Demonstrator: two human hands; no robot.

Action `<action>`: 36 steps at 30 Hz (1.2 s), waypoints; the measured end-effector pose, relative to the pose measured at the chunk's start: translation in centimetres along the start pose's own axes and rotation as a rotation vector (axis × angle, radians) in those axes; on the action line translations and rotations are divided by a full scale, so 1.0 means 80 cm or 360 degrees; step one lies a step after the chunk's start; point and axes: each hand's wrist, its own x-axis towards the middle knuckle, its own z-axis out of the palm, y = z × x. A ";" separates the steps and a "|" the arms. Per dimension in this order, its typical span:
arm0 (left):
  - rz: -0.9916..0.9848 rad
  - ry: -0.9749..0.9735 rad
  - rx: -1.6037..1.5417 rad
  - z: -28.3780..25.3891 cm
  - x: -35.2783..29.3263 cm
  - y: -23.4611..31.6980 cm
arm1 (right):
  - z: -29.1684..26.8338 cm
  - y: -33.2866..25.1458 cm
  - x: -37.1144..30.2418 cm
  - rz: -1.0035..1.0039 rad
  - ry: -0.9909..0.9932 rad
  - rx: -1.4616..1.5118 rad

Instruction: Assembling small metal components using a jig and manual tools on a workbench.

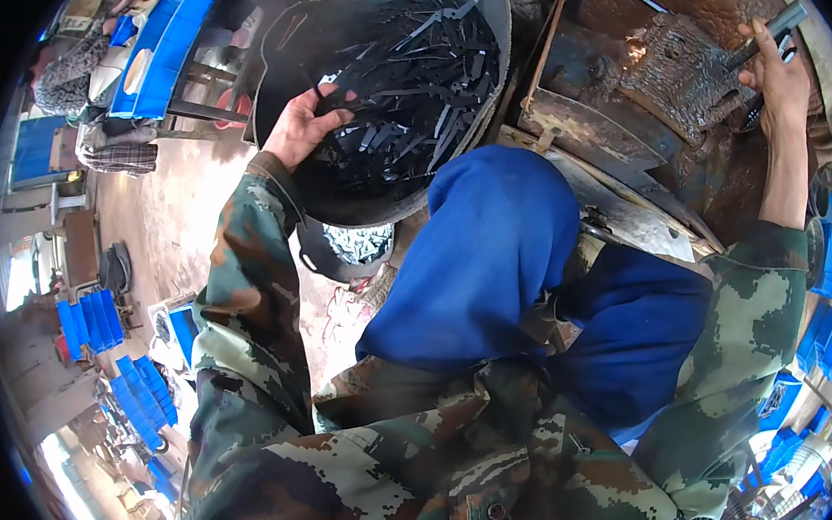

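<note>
Curling over the left part of one large dark tub (370, 209), the left hand (298, 132) has its fingers bent close together; whether they pinch a piece, I cannot tell. Beneath and beside them, inside the tub, lie black strips (428, 98), thin, flat, straight-edged, jumbled, too many to count. Right of the tub, the right hand's (781, 85) fingers are wrapped on one grey metal bar (793, 18) beside one brown, greasy block (680, 78). Just below the tub stands one smaller bucket (322, 258) of silvery pieces (360, 245).

Pale floor (144, 218) is spreading at left | white light (74, 487) is glaring at lower left | blue bins (100, 322) are crowding both sides
</note>
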 end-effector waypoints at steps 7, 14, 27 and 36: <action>0.0037 0.0119 -0.0144 -0.052 -0.029 0.016 | 0.002 -0.003 -0.002 0.0004 -0.0015 0.0027; 0.0225 0.0192 0.0158 -0.078 -0.033 0.078 | 0.002 -0.007 -0.003 0.0029 0.0002 -0.0002; 0.0115 0.0213 0.0540 0.034 0.063 0.035 | 0.012 -0.017 -0.016 0.0003 -0.0025 0.0033; 0.0013 0.0072 0.0050 0.018 0.047 0.044 | 0.004 -0.016 -0.015 -0.0012 0.0010 0.0028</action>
